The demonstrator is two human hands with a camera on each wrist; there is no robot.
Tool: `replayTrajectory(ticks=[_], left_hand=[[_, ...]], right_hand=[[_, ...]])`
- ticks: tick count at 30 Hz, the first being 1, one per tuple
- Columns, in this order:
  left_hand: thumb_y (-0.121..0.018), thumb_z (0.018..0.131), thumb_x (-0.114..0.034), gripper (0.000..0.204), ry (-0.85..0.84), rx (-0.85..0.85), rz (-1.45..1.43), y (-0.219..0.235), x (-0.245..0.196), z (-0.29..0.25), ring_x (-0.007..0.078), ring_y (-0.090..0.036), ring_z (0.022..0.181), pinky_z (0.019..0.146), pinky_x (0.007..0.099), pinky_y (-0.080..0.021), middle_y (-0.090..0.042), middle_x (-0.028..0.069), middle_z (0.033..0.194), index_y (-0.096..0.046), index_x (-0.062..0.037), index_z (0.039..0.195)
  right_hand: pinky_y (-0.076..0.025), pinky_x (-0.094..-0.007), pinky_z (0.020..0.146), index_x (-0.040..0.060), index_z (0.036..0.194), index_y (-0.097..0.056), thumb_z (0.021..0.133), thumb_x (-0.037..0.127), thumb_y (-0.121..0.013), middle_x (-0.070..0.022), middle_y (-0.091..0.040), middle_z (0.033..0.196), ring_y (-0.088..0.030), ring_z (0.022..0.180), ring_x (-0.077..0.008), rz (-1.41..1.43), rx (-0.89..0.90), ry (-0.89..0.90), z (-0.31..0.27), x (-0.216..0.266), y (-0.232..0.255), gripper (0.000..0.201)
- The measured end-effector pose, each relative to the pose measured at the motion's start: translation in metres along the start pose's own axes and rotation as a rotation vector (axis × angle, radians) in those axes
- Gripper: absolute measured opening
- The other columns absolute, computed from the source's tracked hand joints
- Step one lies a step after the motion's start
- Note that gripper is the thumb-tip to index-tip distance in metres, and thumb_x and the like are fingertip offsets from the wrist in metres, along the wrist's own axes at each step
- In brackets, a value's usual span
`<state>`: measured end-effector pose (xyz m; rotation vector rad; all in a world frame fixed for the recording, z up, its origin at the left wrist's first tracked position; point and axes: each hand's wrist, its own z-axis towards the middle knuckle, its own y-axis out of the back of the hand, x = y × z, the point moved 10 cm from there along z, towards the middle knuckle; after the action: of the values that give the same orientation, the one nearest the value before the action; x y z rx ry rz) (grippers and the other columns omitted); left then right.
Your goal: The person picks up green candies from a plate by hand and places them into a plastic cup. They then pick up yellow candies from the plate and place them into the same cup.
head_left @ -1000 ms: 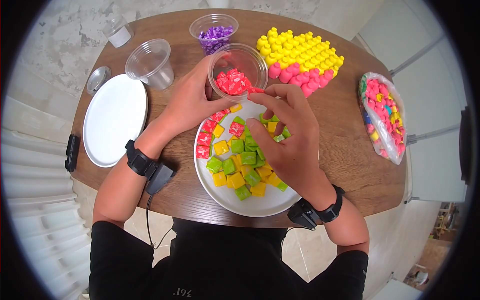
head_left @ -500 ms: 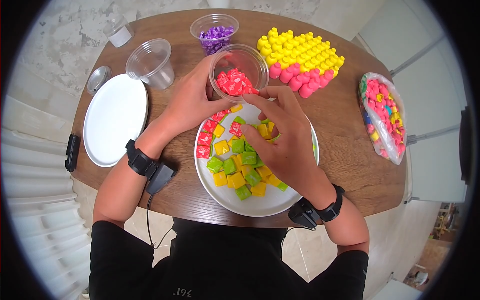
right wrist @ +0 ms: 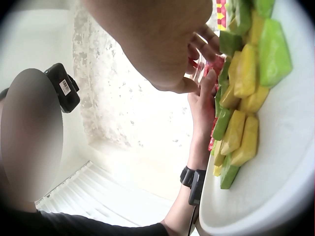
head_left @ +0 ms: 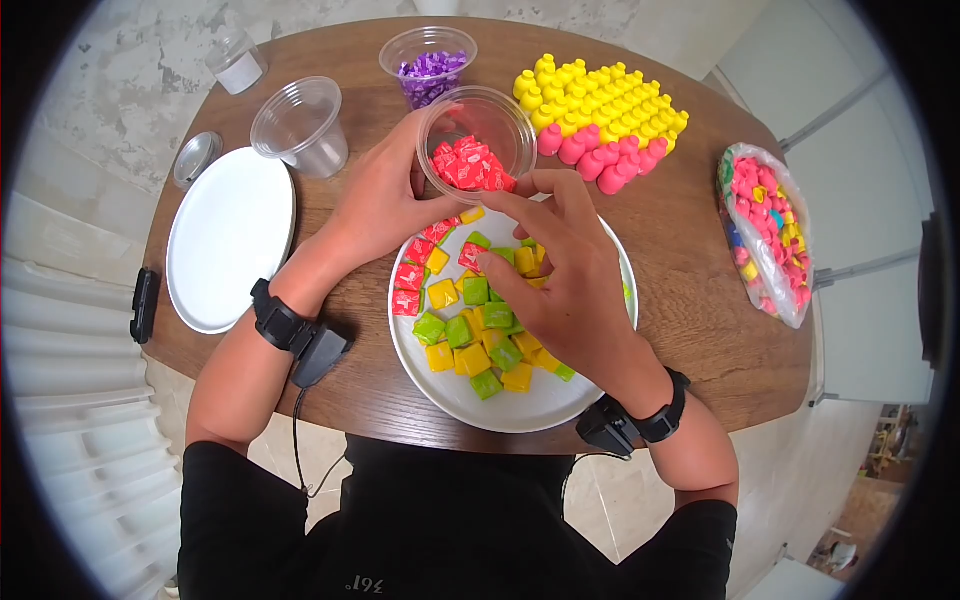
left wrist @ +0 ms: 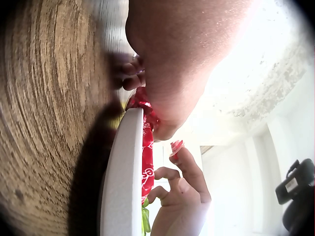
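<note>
My left hand (head_left: 385, 195) grips a clear plastic cup (head_left: 527, 130) from its left side. Inside lies a heap of red wrapped candies (head_left: 468, 163). At the cup's near rim is my right hand (head_left: 565, 265), a red wrapped candy (left wrist: 177, 146) at its fingertips in the left wrist view. Its thumb stays apart from that candy, over the white plate (head_left: 425, 395). Below both hands, the plate bears green wrapped candies (head_left: 484, 385), yellow wrapped candies (head_left: 517, 378) and several red ones along its left side. The right hand covers part of the plate.
Behind the held cup stands a cup of purple pieces (head_left: 432, 80). An unfilled clear cup (head_left: 300, 125) and a second white plate (head_left: 230, 240) are at left. Yellow bottles (head_left: 610, 95) and pink bottles (head_left: 605, 160) stand at back right, with a bag of coloured pieces (head_left: 770, 235) beyond.
My right hand has moved slightly left, bringing the red candy from the cup's right rim to the heap at its near edge. The left hand and cup have stayed almost still.
</note>
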<state>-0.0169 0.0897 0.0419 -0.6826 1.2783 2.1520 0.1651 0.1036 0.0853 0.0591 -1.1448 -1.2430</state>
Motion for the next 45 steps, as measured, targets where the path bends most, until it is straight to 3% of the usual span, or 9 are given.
replayTrajectory(ticks=[14,18,20,30,32,45], left_hand=[[-0.091,0.082,-0.028,0.090,0.005,0.009,-0.011,0.000,0.001,0.000,0.0174,-0.069,0.088,0.075,0.0305,-0.057,-0.068,0.0115,0.139,-0.048,-0.0125,0.159],[-0.091,0.082,-0.029,0.090,-0.004,0.006,-0.006,0.000,-0.001,0.000,0.0173,-0.069,0.089,0.074,0.0304,-0.057,-0.068,0.0114,0.139,-0.048,-0.0129,0.159],[-0.092,0.081,-0.016,0.091,0.059,0.056,-0.044,-0.003,-0.003,0.000,0.0264,-0.059,0.140,0.118,0.0423,-0.048,-0.059,0.0127,0.152,-0.046,-0.0064,0.159],[-0.092,0.081,-0.017,0.093,0.054,0.065,-0.041,-0.003,-0.002,0.000,0.0260,-0.059,0.141,0.119,0.0423,-0.047,-0.058,0.0120,0.154,-0.045,-0.0064,0.161],[-0.092,0.081,-0.017,0.094,0.057,0.065,-0.035,-0.004,-0.001,-0.001,0.0259,-0.058,0.142,0.119,0.0424,-0.047,-0.057,0.0121,0.155,-0.044,-0.0062,0.161],[-0.093,0.081,-0.019,0.092,0.070,0.075,-0.037,-0.003,-0.004,0.000,0.0261,-0.058,0.141,0.119,0.0419,-0.047,-0.059,0.0132,0.153,-0.046,-0.0055,0.160]], right_hand=[[-0.056,-0.0399,0.070,0.0101,0.131,-0.072,0.087,0.005,-0.080,-0.0129,-0.058,0.121,-0.069,0.086,-0.0279,0.011,0.007,0.005,0.000,0.001,0.001,0.045],[-0.056,-0.0400,0.071,0.0071,0.126,-0.074,0.087,0.005,-0.080,-0.0129,-0.059,0.121,-0.069,0.089,-0.0284,0.026,0.000,-0.002,0.000,0.001,0.001,0.040],[-0.057,-0.0401,0.072,0.0034,0.119,-0.075,0.086,0.006,-0.081,-0.0130,-0.060,0.121,-0.070,0.093,-0.0291,0.024,-0.008,-0.016,-0.001,-0.002,0.002,0.034],[-0.058,-0.0407,0.073,0.0014,0.111,-0.074,0.086,0.007,-0.082,-0.0130,-0.061,0.120,-0.071,0.095,-0.0299,0.037,0.006,-0.045,-0.001,-0.003,0.002,0.027],[-0.056,-0.0313,0.069,0.0043,0.111,-0.077,0.086,0.007,-0.083,-0.0101,-0.062,0.124,-0.068,0.099,-0.0208,0.034,0.015,-0.068,-0.002,-0.007,0.000,0.026],[-0.058,-0.0326,0.071,0.0047,0.110,-0.077,0.087,0.008,-0.083,-0.0103,-0.062,0.124,-0.068,0.101,-0.0221,0.034,0.024,-0.080,-0.003,-0.009,-0.001,0.025]])
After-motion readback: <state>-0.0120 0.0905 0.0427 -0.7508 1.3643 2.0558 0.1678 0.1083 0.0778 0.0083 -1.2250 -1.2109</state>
